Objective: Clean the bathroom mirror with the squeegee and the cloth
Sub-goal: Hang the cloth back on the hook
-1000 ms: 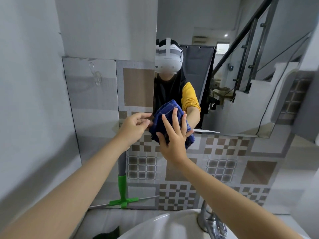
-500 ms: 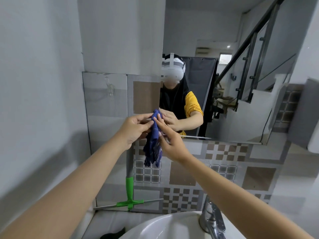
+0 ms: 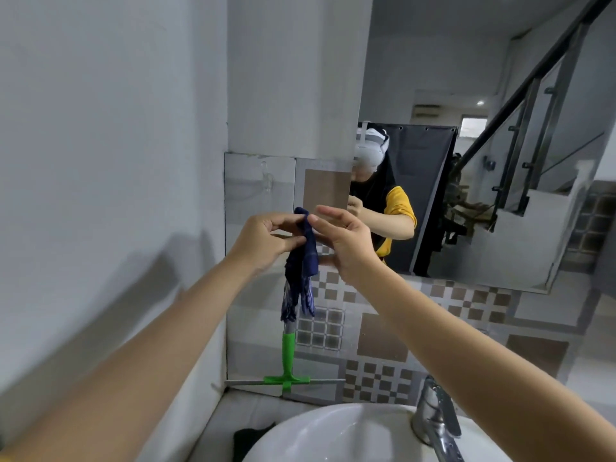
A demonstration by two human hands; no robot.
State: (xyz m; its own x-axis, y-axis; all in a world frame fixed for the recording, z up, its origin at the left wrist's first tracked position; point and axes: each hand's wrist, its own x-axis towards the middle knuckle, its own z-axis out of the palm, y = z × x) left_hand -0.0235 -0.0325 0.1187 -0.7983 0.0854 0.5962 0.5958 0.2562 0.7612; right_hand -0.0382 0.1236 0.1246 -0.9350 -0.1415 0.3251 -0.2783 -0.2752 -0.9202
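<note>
Whereas a second ago the cloth lay spread flat against the mirror (image 3: 450, 78) under an open palm, it now hangs off the glass as a narrow dark-blue bunch; the mirror itself stands untouched on the tiled wall (image 3: 383, 345), above the white sink (image 3: 320, 435) and its tap (image 3: 433, 418). The squeegee (image 3: 287, 361) leans idle against the tiles, green handle up, blade resting by the sink's back edge, directly below the dangling cloth. The left hand (image 3: 263, 238) pinches the upper edge of the cloth (image 3: 301, 265) between thumb and fingertips; the right hand (image 3: 343, 238) meets the same edge with its thumb, its other fingers loosely extended. Judged from this, wiping is paused; the cloth is probably being refolded or regripped before another pass.
</note>
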